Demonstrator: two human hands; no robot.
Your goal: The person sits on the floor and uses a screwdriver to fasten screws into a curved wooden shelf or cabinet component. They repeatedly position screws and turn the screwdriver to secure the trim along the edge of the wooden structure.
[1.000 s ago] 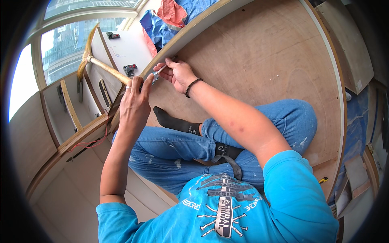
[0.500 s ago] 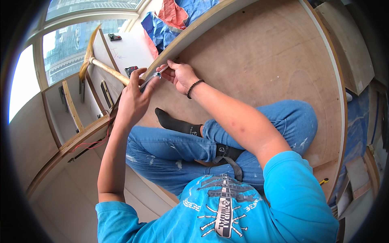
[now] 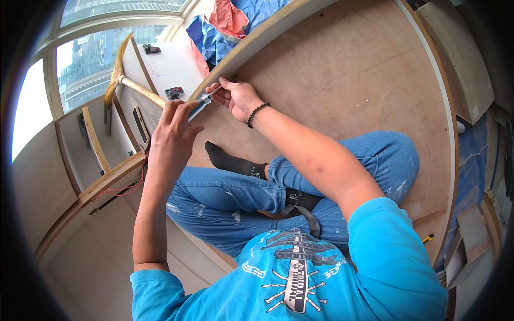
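Blue jeans (image 3: 235, 195) with pale flecks, a black sock (image 3: 230, 160), a black bead bracelet (image 3: 257, 113), perhaps a silvery tool (image 3: 199, 107).

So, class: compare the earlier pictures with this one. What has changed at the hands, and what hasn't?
Little has changed. The left hand has shifted slightly along the small metal tool at the board edge; the right hand keeps pinching its other end. The broom and the crossed legs stayed put.

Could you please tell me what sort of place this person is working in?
Most likely a room under renovation or fit-out. The person sits on a bare plywood floor, a broom lies by the window, and blue and red tarps are bunched at the edge.
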